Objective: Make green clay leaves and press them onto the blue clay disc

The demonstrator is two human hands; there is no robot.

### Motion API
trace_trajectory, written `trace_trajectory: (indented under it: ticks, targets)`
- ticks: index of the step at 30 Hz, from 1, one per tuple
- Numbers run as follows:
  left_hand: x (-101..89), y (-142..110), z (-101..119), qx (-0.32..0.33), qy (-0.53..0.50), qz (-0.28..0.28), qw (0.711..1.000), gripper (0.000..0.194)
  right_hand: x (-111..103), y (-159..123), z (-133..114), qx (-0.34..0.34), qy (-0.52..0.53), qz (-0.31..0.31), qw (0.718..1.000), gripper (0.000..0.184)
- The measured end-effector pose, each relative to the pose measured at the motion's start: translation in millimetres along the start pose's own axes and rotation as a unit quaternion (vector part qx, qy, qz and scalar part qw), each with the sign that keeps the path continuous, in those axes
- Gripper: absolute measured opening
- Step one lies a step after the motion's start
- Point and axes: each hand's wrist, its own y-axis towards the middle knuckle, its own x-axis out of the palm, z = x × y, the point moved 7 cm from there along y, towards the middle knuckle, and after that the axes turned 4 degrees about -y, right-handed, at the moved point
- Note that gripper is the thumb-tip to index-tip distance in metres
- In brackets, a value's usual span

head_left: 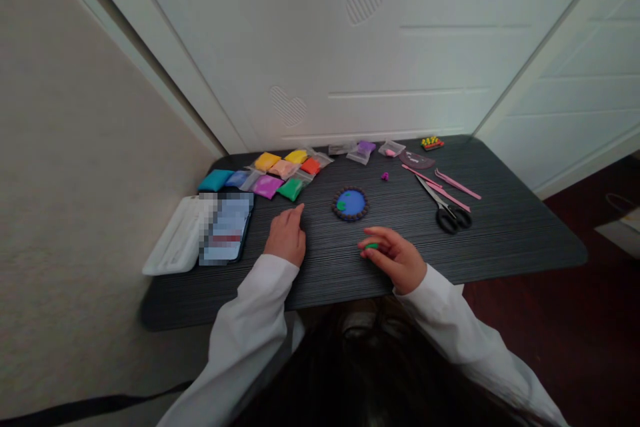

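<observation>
My right hand (pixel 395 259) pinches a small piece of green clay (pixel 371 246) between thumb and fingers, just above the dark table near its front edge. My left hand (pixel 287 235) is over the table, back up, with the index finger stretched out and the other fingers loosely bent; I see nothing in it. Between and beyond the hands lies a round blue clay disc (pixel 354 203) with a rim of brown balls and green patches on its left side. The green clay bag (pixel 291 189) is just past my left fingertips.
Several bags of coloured clay, among them a purple one (pixel 267 186), lie at the back left. A phone (pixel 227 230) and a white tray (pixel 175 233) sit left. At right are black-handled scissors (pixel 453 218), pink tools (pixel 457 183) and a small yellow-topped piece (pixel 431 143).
</observation>
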Motion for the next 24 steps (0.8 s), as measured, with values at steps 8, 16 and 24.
trace_trajectory:
  ticks: [8, 16, 24]
  targets:
    - [10.7, -1.2, -6.9, 0.0, 0.001, 0.005, 1.0, 0.051, -7.0, -0.9, 2.9, 0.024, -0.095, 0.039, 0.994, 0.02]
    - [6.2, -4.1, -7.9, -0.011, -0.007, 0.019, 1.0, 0.052, -4.5, 1.7, 4.5, 0.004, -0.035, 0.032, 0.999, 0.024]
    - [2.0, -5.1, -11.5, -0.024, -0.006, 0.041, 0.999, 0.05, -8.0, 1.6, 7.8, 0.012, -0.044, 0.047, 0.998, 0.018]
